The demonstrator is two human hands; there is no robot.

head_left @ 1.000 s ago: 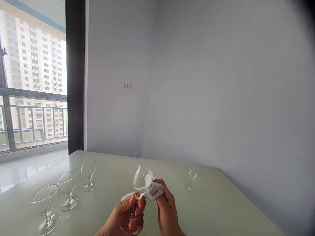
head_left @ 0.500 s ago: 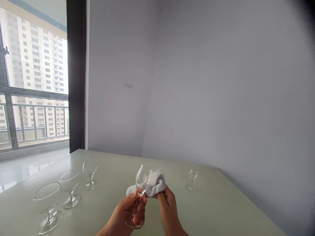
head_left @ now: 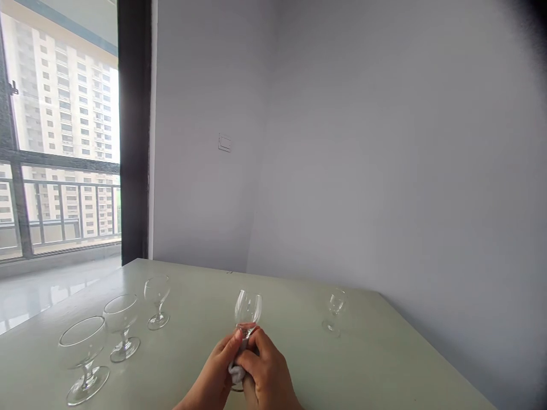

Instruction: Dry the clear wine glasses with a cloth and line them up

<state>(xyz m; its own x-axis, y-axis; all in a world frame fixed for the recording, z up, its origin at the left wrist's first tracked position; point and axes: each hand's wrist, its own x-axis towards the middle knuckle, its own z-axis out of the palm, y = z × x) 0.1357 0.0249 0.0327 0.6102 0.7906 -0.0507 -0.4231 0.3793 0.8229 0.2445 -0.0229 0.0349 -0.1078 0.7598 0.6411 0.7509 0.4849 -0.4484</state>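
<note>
A small clear stemmed glass (head_left: 248, 306) stands upright between my hands, its bowl showing above the fingers. My left hand (head_left: 222, 359) is closed around the stem just below the bowl. From the other side, my right hand (head_left: 269, 364) is closed on a light grey cloth (head_left: 236, 373), pressing it around the stem. Most of the cloth is hidden under the fingers, with a bunched bit showing between the hands. Only a sliver of the glass's foot appears beneath them.
Three stemmed glasses stand in a row on the left: a near one (head_left: 85, 359), a middle one (head_left: 122, 327) and a far one (head_left: 157, 302). A smaller glass (head_left: 335, 307) stands to the right. The pale green table (head_left: 384, 364) meets grey walls behind.
My right hand has brought the cloth from beside the bowl down to the stem. The bowl is now uncovered, and both hands are close together. The other glasses stay put.
</note>
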